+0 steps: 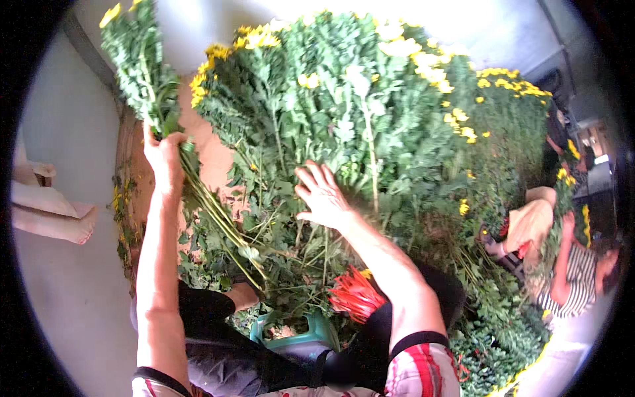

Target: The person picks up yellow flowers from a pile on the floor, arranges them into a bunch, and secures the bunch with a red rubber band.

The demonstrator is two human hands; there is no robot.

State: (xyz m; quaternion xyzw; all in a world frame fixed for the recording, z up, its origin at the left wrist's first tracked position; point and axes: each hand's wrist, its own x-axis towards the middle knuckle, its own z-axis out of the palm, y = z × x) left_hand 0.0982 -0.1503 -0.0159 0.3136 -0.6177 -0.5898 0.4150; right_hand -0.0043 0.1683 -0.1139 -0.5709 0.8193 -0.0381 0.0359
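Left hand (163, 159): fingers wrapped tight round the stems of a raised bunch of yellow chrysanthemums (142, 66), blooms up, cut ends trailing down toward the lap.

Right hand (322, 195): open, fingers spread, palm resting on the large heap of chrysanthemum stems (370, 132) directly ahead.

Below the hands: bundle of red-orange rubber bands (354, 294) beside a green plastic stool (301, 334).

Surface: smooth pale grey floor (63, 291), stripped leaves (198, 255) scattered on it.

Room: bare foot (69, 228) at left edge; seated person in striped top (579, 278) at right, among more flowers.
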